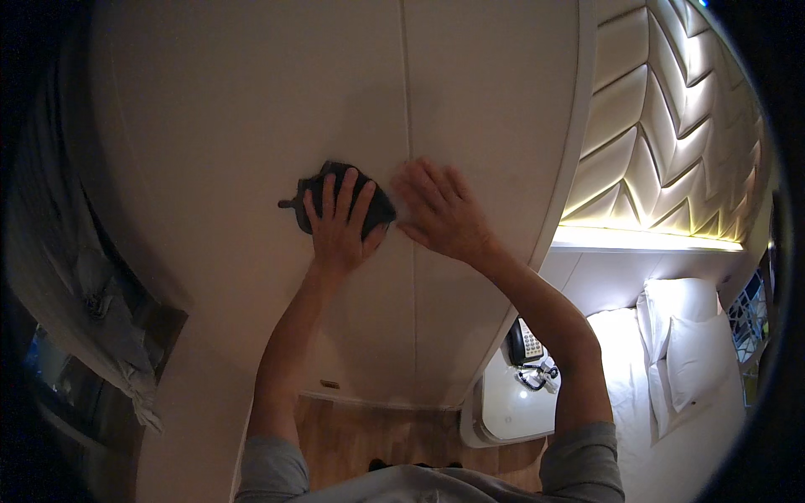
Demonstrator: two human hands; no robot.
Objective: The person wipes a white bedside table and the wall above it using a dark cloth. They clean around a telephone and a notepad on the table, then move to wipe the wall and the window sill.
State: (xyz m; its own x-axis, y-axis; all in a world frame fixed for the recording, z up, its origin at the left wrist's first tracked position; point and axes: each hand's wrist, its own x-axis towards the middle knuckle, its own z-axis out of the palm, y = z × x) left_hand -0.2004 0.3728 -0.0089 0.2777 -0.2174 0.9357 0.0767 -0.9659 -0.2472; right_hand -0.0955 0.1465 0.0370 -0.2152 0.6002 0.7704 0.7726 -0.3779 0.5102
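Observation:
My left hand (343, 217) presses a dark folded cloth (376, 207) flat against a beige wall panel (251, 113). Its fingers are spread over the cloth, and a small tab of fabric sticks out at the left. To the right, my right hand (440, 204) is at the same panel, blurred, with nothing visible in it. Its fingertips lie close to a vertical seam (407, 94) in the panel. Whether that palm touches the surface, I cannot tell.
A padded chevron headboard (619, 138) rises at right above a bed with white pillows (698, 358). A corded telephone (527, 342) sits on a white bedside table (512, 409). Gray curtains (82, 270) hang at left. Wooden floor (346, 434) shows below, and a small socket plate (329, 384) is low on the wall.

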